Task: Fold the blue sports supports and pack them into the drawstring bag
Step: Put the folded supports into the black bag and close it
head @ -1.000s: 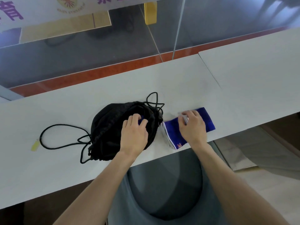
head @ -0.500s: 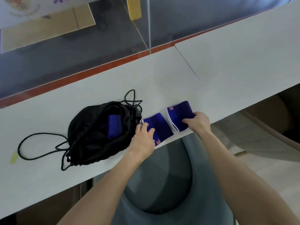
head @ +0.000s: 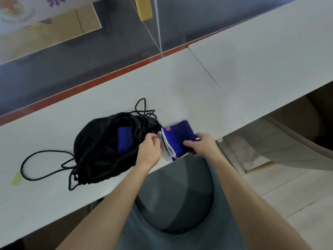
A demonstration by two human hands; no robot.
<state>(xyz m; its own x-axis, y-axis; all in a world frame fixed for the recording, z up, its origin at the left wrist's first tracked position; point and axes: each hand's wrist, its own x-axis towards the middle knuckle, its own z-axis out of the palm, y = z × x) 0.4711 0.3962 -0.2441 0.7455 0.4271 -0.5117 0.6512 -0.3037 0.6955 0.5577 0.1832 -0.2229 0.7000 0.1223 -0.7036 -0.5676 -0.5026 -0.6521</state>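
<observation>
One blue support (head: 124, 141) already lies inside the black drawstring bag (head: 97, 159), showing through its open mouth, so part of the packing looks done. The bag rests slumped on the white worktop (head: 180, 87), mouth facing right, its cord (head: 46, 151) trailing in a slack loop to the left.

Just beside that mouth sits the folded bundle (head: 177, 138) of blue fabric, near the worktop's front edge. White hems stack in layers along its left side; how many supports it holds I cannot tell. The right hand (head: 200, 145) has its grip clamped on the bundle's right end, thumb on top and the other fingers out of sight beneath.

The left hand (head: 149, 150) is between bag and bundle, fingers curled at the point where the bag's rim meets the white hems. Whether its grip pinches the rim, the hems or nothing is hidden by the hand itself.

The folding looks finished, or close to it. What remains, by my reading, is to slide this bundle in beside the first support — and perhaps draw the cord, though the task does not ask for that.
</observation>
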